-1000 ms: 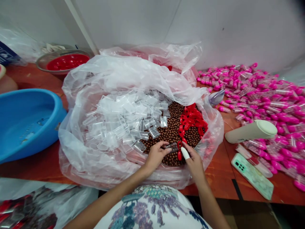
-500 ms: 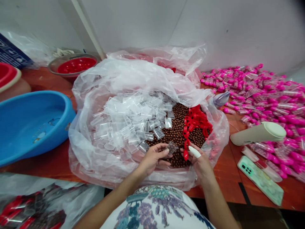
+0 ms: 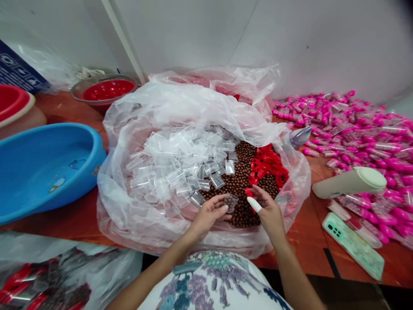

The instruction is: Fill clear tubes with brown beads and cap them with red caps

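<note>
Small clear tube (image 3: pixel 231 201) is up at the tips of the left hand (image 3: pixel 206 217), fingers pinching it, brown beads visible inside; it sits just above the near edge of the brown beads (image 3: pixel 240 185); right hand (image 3: pixel 269 213) is just beside it, a white cot (image 3: pixel 254 205) on 1 finger, fingers closed around a red cap (image 3: pixel 248 192) at the foot of the red caps (image 3: pixel 267 165); both hands work inside the open bag (image 3: pixel 135 215), with a heap of empty clear tubes (image 3: pixel 177 163) on the left of the beads. On the counter (image 3: pixel 303 241) to the right: a cream bottle (image 3: pixel 350 183) lying on its side, a phone (image 3: pixel 353 245) near the front edge, and a wide spread of pink-capped tubes (image 3: pixel 355 129) behind; a scoop (image 3: pixel 300 136) rests at the bag's right rim. Left of the bag sits a blue basin (image 3: pixel 45 165); behind it a bowl (image 3: pixel 106 90) with a red inside.
</note>
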Demonstrator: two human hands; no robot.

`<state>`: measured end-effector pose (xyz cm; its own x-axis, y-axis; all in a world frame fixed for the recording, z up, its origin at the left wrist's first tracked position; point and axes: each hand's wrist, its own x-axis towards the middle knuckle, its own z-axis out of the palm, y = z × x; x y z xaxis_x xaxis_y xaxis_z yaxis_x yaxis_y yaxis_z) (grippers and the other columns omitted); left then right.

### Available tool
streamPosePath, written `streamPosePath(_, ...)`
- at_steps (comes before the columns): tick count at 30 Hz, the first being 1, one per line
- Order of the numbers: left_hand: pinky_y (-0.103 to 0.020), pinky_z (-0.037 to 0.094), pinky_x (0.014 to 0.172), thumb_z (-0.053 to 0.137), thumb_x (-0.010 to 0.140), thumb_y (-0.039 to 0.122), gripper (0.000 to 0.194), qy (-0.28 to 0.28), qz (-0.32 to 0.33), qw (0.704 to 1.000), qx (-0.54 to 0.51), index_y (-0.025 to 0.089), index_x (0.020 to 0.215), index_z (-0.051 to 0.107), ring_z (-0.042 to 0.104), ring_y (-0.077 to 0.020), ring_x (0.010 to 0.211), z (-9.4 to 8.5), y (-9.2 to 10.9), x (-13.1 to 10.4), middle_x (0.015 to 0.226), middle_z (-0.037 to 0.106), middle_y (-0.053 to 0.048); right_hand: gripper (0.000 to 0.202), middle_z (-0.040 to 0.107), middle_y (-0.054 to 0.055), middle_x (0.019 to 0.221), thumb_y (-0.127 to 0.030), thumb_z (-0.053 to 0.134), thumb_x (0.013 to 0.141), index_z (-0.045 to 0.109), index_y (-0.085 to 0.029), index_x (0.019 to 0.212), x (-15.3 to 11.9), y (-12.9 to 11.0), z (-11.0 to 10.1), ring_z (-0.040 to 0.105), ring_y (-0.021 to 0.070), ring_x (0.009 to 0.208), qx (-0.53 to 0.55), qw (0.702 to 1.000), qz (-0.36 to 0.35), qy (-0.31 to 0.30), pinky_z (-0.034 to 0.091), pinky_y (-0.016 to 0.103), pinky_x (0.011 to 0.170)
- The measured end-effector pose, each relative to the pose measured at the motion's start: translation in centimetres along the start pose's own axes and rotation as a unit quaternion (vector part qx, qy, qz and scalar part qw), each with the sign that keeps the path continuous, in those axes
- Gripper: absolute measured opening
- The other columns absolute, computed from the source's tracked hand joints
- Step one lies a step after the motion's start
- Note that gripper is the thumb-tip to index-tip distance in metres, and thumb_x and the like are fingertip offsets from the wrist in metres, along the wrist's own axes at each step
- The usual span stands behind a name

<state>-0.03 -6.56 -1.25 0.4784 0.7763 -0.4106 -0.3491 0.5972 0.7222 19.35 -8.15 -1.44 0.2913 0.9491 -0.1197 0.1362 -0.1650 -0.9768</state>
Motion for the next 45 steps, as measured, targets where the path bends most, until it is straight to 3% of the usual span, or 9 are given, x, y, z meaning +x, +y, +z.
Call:
streamPosePath(5, -0.032, 0.052, 0.077, 0.068, 0.070, 0.027, 0.044, 0.016, 0.025, 0.997, 0.072, 0.017, 0.112, 0.060, 0.058, -0.0195, 0.096, 0.5, -0.3, 0.0, 0.115, 0.059, -0.010, 0.031, 0.059, 0.005, 0.116, -0.029, 0.057, 0.081, 0.061, -0.026, 0.111, -1.0, -1.9, 0.4, 0.053, 0.0204, 0.108, -0.105, 0.988, -0.110, -0.037, 0.037, 0.041, 0.098)
streamPosePath(11, -0.030, 0.052, 0.075, 0.067, 0.069, 0.027, 0.041, 0.037, 0.053, 0.989, 0.130, 0.017, 0.109, 0.063, 0.060, -0.0165, 0.085, 0.7, -0.7, 0.1, 0.109, 0.063, -0.007, 0.025, 0.062, 0.004, 0.111, -0.028, 0.053, 0.083, 0.065, -0.027, 0.106, -1.5, -2.3, 1.0, 0.056, 0.0202, 0.103, -0.087, 0.981, -0.124, -0.121, 0.042, 0.040, 0.095)
streamPosePath(16, -0.029, 0.049, 0.077, 0.061, 0.075, 0.027, 0.039, 0.029, 0.078, 0.974, 0.213, 0.020, 0.114, 0.061, 0.060, -0.0148, 0.079, 0.4, -0.7, 0.1, 0.101, 0.067, -0.004, 0.028, 0.062, 0.003, 0.110, -0.026, 0.051, 0.085, 0.062, -0.030, 0.111, -1.7, -1.1, 1.0, 0.057, 0.0195, 0.102, -0.104, 0.976, -0.158, -0.106, 0.044, 0.040, 0.093)
streamPosePath(22, -0.030, 0.049, 0.078, 0.063, 0.073, 0.027, 0.040, 0.030, 0.074, 0.980, 0.183, 0.019, 0.112, 0.062, 0.060, -0.0169, 0.084, 0.5, -0.3, 0.0, 0.106, 0.066, -0.005, 0.050, 0.049, 0.003, 0.131, -0.018, 0.048, 0.086, 0.039, -0.034, 0.132, -2.0, 0.1, 1.0, 0.046, 0.0209, 0.118, -0.212, 0.927, -0.270, -0.150, 0.038, 0.043, 0.099)
streamPosePath(25, -0.030, 0.047, 0.081, 0.064, 0.073, 0.027, 0.039, 0.031, 0.078, 0.982, 0.170, 0.019, 0.110, 0.063, 0.059, -0.0185, 0.090, 0.7, 0.0, -0.2, 0.108, 0.065, -0.005, 0.067, 0.041, 0.009, 0.137, -0.023, 0.057, 0.081, 0.025, -0.027, 0.139, -2.3, 0.9, 1.6, 0.039, 0.0239, 0.124, -0.246, 0.909, -0.297, -0.156, 0.036, 0.045, 0.101)
streamPosePath(30, -0.028, 0.046, 0.079, 0.068, 0.069, 0.033, 0.038, -0.001, 0.055, 0.994, 0.099, 0.016, 0.102, 0.063, 0.060, -0.0166, 0.084, 1.3, -0.1, -0.1, 0.093, 0.066, -0.005, 0.072, 0.047, 0.012, 0.128, -0.027, 0.064, 0.074, 0.027, -0.023, 0.136, -2.7, 2.0, 2.7, 0.046, 0.0257, 0.117, -0.254, 0.921, -0.283, -0.079, 0.039, 0.046, 0.098)
streamPosePath(40, -0.024, 0.044, 0.056, 0.042, 0.080, 0.059, 0.047, 0.061, 0.019, 0.997, 0.050, 0.014, 0.086, 0.054, 0.053, -0.0112, 0.058, 2.3, -1.9, 0.6, 0.069, 0.058, -0.001, 0.062, 0.054, 0.007, 0.122, -0.018, 0.061, 0.071, 0.040, -0.026, 0.129, -3.3, 0.6, 3.2, 0.050, 0.0241, 0.111, -0.227, 0.920, -0.281, -0.153, 0.041, 0.041, 0.094)
streamPosePath(43, -0.024, 0.043, 0.051, 0.038, 0.080, 0.061, 0.050, 0.051, 0.000, 0.998, 0.024, 0.014, 0.081, 0.054, 0.051, -0.0106, 0.049, 2.5, -1.7, 0.4, 0.060, 0.056, 0.000, 0.074, 0.048, 0.011, 0.129, -0.027, 0.069, 0.067, 0.035, -0.022, 0.132, -3.6, 0.8, 2.2, 0.051, 0.0254, 0.111, -0.188, 0.949, -0.210, -0.141, 0.043, 0.040, 0.092)
streamPosePath(45, -0.023, 0.043, 0.050, 0.034, 0.082, 0.061, 0.052, 0.046, 0.004, 0.999, 0.010, 0.013, 0.075, 0.054, 0.051, -0.0105, 0.048, 2.5, -1.4, 0.4, 0.057, 0.055, -0.001, 0.072, 0.059, 0.011, 0.114, -0.035, 0.074, 0.062, 0.043, -0.020, 0.125, -3.8, 1.2, 1.6, 0.060, 0.0234, 0.091, -0.153, 0.976, -0.114, -0.102, 0.051, 0.036, 0.076)
